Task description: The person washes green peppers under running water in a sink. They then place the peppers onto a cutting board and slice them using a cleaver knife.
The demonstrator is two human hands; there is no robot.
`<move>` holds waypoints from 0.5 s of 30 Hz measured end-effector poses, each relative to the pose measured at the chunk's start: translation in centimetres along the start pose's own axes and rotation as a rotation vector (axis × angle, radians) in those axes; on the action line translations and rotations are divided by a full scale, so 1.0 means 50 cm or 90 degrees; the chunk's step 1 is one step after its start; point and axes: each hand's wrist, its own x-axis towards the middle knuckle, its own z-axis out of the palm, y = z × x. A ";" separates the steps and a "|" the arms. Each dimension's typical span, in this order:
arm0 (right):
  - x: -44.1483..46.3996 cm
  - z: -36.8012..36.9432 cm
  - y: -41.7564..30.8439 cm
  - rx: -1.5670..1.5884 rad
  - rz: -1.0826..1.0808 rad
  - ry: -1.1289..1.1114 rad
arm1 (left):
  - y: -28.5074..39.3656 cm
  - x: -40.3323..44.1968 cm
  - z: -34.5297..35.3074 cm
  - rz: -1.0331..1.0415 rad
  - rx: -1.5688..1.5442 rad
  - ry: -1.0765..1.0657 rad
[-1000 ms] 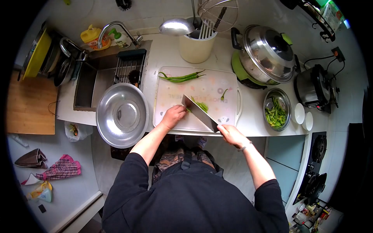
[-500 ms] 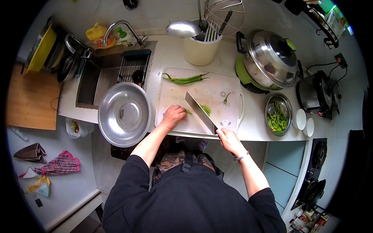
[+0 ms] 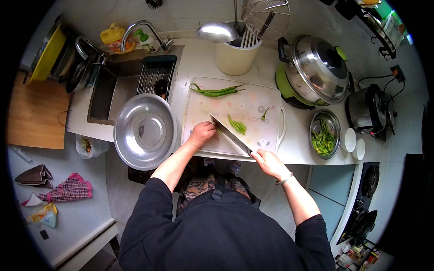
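Note:
In the head view my left hand has its fingers curled down on the white cutting board, pinching a green chili pepper mostly hidden under the fingertips. My right hand grips the handle of a cleaver. Its blade slants across the board, with the tip close beside my left fingers. Sliced green pepper lies just beyond the blade. Several whole green chili peppers rest near the board's far edge. A small pepper piece with a stem sits toward the right side.
A large steel basin stands left of the board, overlapping the sink. To the right is a steel bowl of cut peppers, with small white bowls beside it. Behind stand a utensil holder and a lidded pot.
The cleaver's blade has swung left and nearer to my left fingertips, at a flatter slant. More of the sliced pepper shows beyond it. My left hand stays nearly in place.

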 end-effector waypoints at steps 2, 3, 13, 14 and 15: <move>0.012 0.006 0.023 0.032 -0.027 -0.011 | -0.004 -0.004 0.001 0.000 -0.001 -0.029; 0.014 0.005 0.024 0.032 -0.026 -0.011 | -0.002 -0.003 0.000 0.000 -0.001 -0.029; 0.063 0.081 0.038 0.493 0.161 -0.077 | 0.012 -0.012 -0.012 -0.039 -0.040 -0.007; 0.058 0.089 0.042 0.484 0.151 -0.056 | 0.009 -0.014 -0.015 -0.021 -0.041 0.006; 0.052 0.090 0.040 0.482 0.146 -0.060 | 0.011 -0.013 -0.030 -0.024 -0.035 0.007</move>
